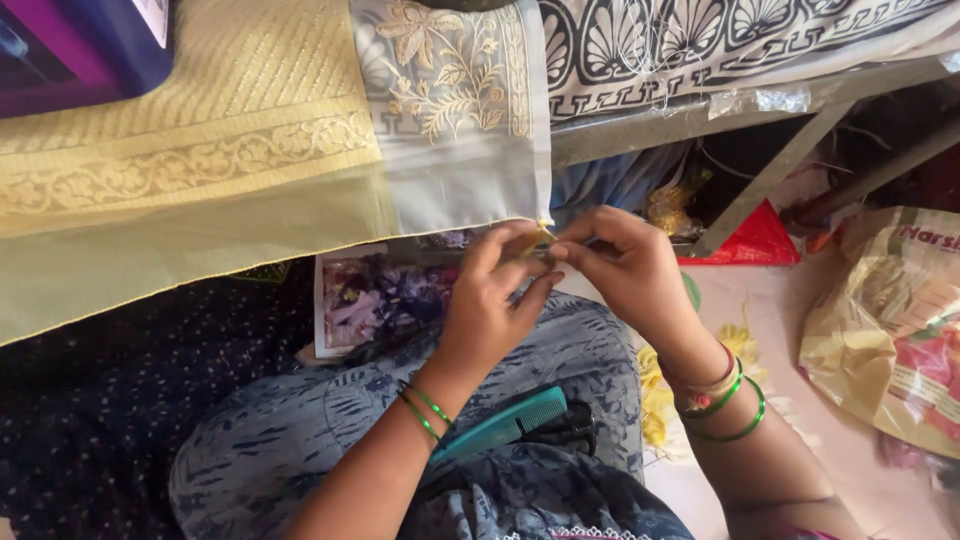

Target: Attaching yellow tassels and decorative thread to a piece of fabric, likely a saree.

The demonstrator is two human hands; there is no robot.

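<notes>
My left hand (495, 300) and my right hand (625, 265) meet at the lower corner of a pale grey embroidered cloth (455, 120). Both pinch a small yellow tassel or thread (541, 236) at that corner with fingertips closed on it. A yellow sheer fabric (190, 170) with a gold woven border hangs beside the grey cloth on the left. Green bangles ring both wrists. A teal comb (505, 425) rests on my lap, on blue patterned clothing.
A black-and-white patterned cloth (740, 35) covers a metal frame (690, 120) at the top right. A printed floral picture (375, 300) lies below the cloth. A crinkled plastic bag (885, 330) sits at the right, a red packet (755, 240) beneath the frame, yellow thread (655, 400) on the floor.
</notes>
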